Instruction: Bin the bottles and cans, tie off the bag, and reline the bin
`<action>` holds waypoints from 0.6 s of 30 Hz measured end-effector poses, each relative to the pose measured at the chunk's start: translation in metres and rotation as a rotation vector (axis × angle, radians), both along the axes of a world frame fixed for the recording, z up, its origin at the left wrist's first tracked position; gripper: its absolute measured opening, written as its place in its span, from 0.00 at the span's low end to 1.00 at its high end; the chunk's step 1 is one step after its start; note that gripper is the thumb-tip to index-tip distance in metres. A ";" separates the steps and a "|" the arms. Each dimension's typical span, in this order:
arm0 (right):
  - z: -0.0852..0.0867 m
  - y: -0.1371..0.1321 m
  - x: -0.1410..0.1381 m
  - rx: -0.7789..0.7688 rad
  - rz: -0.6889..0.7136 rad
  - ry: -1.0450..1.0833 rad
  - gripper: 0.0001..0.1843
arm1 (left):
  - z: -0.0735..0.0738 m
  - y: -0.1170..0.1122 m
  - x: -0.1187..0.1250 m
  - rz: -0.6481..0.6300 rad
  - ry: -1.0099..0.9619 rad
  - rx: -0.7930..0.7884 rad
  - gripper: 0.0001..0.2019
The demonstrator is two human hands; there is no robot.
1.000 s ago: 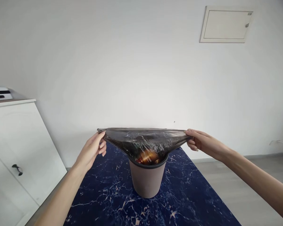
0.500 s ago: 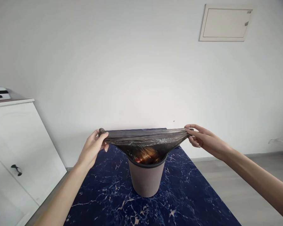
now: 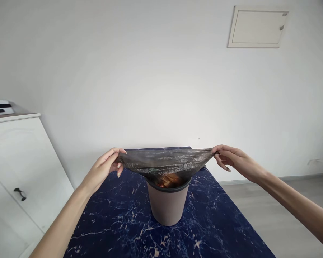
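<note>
A black, see-through trash bag (image 3: 167, 160) is stretched sideways above a greyish-brown trash can (image 3: 168, 208) with a dark rim. My left hand (image 3: 104, 166) pinches the bag's left end between thumb and fingers. At the opposite end, my right hand (image 3: 231, 158) grips the other corner, its lower fingers hanging loose. The lower part of the bag goes down inside the can's rim. Through the plastic shows something orange-brown (image 3: 169, 180), whose kind I cannot make out. The can stands upright.
Beneath the can is a dark blue marble-patterned table (image 3: 212, 218). A white cabinet (image 3: 21, 161) with a dark handle stands at the left, a white and black object (image 3: 1, 106) on top. A panel (image 3: 258, 27) is set in the white wall behind.
The bag's upper edge has folded over and its front hangs lower. My left hand has shifted its grip, fingers now over the edge; my right hand has tilted slightly. The can has stayed put.
</note>
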State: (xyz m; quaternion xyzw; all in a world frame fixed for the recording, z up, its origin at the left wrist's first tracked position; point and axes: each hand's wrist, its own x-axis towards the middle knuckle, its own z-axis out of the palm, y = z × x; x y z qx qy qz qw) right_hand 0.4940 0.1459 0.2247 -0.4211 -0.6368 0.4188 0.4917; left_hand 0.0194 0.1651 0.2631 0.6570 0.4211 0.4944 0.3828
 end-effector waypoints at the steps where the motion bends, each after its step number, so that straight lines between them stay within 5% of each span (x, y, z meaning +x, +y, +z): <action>1: 0.001 -0.001 0.000 0.011 -0.003 -0.048 0.22 | 0.002 -0.001 -0.002 -0.038 -0.004 -0.024 0.18; 3: 0.004 -0.004 -0.002 0.047 -0.022 -0.176 0.23 | 0.005 -0.002 -0.004 -0.033 0.056 -0.035 0.18; 10: 0.000 -0.005 -0.014 0.206 -0.256 -0.404 0.30 | 0.010 -0.009 0.007 0.290 0.368 0.139 0.22; 14: 0.000 -0.003 -0.014 0.221 -0.200 -0.335 0.26 | 0.015 -0.011 0.008 0.254 0.396 0.191 0.18; 18: 0.011 -0.006 -0.007 0.197 -0.139 -0.402 0.28 | 0.026 -0.012 -0.007 0.157 0.584 0.122 0.27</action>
